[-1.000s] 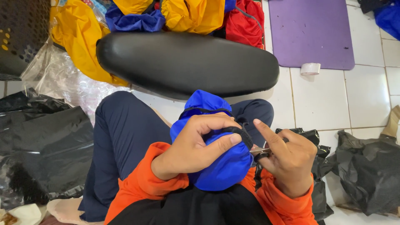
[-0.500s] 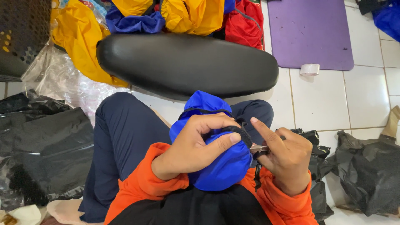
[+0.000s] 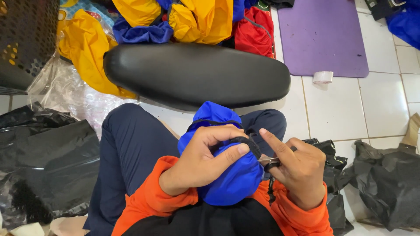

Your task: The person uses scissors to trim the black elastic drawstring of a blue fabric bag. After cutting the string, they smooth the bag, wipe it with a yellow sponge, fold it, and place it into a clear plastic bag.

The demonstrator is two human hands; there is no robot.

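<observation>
The left hand (image 3: 201,159) wraps over a stuffed blue pouch (image 3: 227,175) resting in the person's lap, fingers closed on its black drawstring band (image 3: 245,142), likely to keep the mouth gathered. The right hand (image 3: 297,168) pinches a small metal tool (image 3: 267,161) at the band, index finger extended. What fills the pouch is hidden. Beyond lie a black cushion (image 3: 197,74), yellow, blue and red pouches (image 3: 192,17), and black plastic bags (image 3: 43,166) on the tiled floor (image 3: 332,109).

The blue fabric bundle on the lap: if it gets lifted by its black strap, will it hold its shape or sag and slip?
The blue fabric bundle is probably soft: it dents under the left hand. Its smooth sheen suggests it could slip. The black strap curves limply, so it would likely flex; the right hand is beside it.
</observation>
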